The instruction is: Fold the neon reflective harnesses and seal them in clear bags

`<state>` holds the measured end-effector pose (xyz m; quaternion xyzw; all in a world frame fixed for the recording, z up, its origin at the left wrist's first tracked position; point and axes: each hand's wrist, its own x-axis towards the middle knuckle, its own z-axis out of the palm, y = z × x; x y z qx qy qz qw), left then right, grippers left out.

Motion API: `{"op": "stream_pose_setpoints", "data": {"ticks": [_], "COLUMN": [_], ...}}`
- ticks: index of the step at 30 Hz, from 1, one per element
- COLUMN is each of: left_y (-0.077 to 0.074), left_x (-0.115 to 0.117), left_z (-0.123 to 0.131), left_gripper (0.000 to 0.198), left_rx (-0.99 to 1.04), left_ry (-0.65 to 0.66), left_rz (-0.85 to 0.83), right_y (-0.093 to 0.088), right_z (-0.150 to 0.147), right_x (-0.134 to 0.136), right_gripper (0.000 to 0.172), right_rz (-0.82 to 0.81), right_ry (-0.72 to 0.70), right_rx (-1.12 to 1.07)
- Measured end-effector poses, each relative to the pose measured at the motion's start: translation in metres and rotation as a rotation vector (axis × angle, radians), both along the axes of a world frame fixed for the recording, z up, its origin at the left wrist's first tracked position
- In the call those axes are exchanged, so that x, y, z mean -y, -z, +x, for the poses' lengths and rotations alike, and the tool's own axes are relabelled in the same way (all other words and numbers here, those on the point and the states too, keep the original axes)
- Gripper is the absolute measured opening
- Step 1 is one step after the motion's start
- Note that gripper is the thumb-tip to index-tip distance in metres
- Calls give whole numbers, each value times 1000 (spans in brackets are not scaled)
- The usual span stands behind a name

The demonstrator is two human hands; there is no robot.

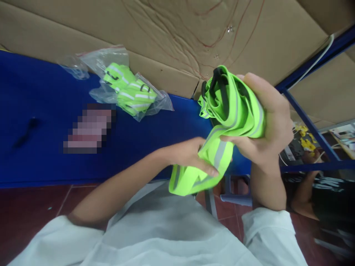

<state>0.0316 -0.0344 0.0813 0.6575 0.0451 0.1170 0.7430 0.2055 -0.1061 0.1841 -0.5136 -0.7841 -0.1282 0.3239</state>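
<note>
The right hand [273,118] is curled firmly round a loosely coiled bundle of fluorescent green webbing strap with grey reflective stripes and black fittings [235,107], held up over the right part of the blue desk [47,162]. The left hand [191,153] pinches a hanging loop of the same strap, thumb laid over it — the loop's lower end showing past the desk's front edge, before the pale shirt [177,229]. Near the desk's back edge, left of both hands, lie green striped straps with black buckles [133,94] in clear plastic zip bags [104,59]. A pixelated pinkish oblong [90,127] lies between them and the front edge; farther left is a blurred dark object [26,133]. Brown cardboard [172,48] lines the back edge. Beyond the right end — a person in a dark top [332,195].
</note>
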Motion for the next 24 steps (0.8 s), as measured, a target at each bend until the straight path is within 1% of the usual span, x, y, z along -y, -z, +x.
{"op": "stream_pose_setpoints", "data": {"ticks": [1, 2, 3, 4, 5, 7, 8, 9, 11, 12, 14, 15, 16, 17, 19, 21, 22, 23, 24], "left_y": [8, 16, 23, 28, 32, 37, 40, 42, 47, 49, 53, 55, 56, 57, 59, 61, 61, 62, 62], "left_x": [3, 6, 9, 10, 10, 4, 0, -5, -12, -14, -15, -15, -14, -13, -13, -14, -15, -17, -20], "left_z": [0, -2, -5, -10, -15, -24, -28, -30, -32, -33, -32, -32, -32, -31, -31, -31, -32, -33, -34], "left_gripper": [45, 42, 40, 39, 38, 36, 34, 31, 29, 29, 31, 29, 25, 21, 16, 21, 26, 31, 33], "left_rx": [-26, -40, -47, -58, -74, -116, -140, -158, -164, -155, -120, -98, -76, -52, -29, -55, -72, -81, -84], "left_ry": [78, 96, 59, -12, -102, -278, -336, -366, -366, -359, -348, -344, -342, -346, -376, -408, -413, -414, -421], "left_rz": [-48, -83, -99, -89, -48, 98, 179, 251, 337, 353, 374, 388, 402, 414, 379, 247, 170, 103, 57], "right_y": [-1, -1, 1, 4, 10, 27, 38, 49, 71, 80, 95, 100, 105, 108, 111, 109, 107, 104, 100], "right_z": [0, 1, 1, 2, 4, 7, 8, 9, 8, 7, 4, 3, 3, 2, 2, 3, 4, 4, 5], "right_x": [-1, -3, -5, -8, -12, -20, -24, -28, -34, -37, -41, -43, -46, -49, -56, -63, -67, -69, -71], "right_gripper": [71, 69, 65, 60, 53, 45, 47, 50, 55, 56, 57, 57, 56, 54, 46, 39, 36, 36, 39], "right_rz": [-13, -35, -65, -118, -205, -496, -677, -856, -1134, -1227, -1345, -1371, -1364, -1318, -1124, -911, -836, -791, -780], "right_ry": [9, 22, 32, 32, 23, -12, -42, -66, -112, -138, -187, -201, -209, -207, -181, -170, -175, -184, -200], "right_rx": [-15, -54, -120, -210, -330, -641, -806, -950, -1133, -1176, -1193, -1176, -1141, -1084, -932, -780, -720, -673, -630]}}
